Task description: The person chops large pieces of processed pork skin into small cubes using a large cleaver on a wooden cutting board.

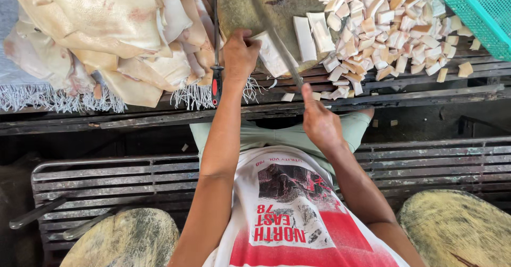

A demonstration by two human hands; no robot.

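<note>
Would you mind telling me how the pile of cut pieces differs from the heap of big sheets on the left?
The cut pieces are small, blocky chunks scattered loosely beside the round chopping board; the big sheets are wide, floppy slabs draped in a stack. The pieces show white cut faces; the sheets look smoother and yellowish-pink. Both share pale cream tones.

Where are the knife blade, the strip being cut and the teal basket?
knife blade [282, 51], head view, mid-blade over the board.
pale strip [270, 54], head view, bare top face beside the left hand's fingertips.
teal basket [481, 11], head view, mesh side wall at the top right corner.
</note>
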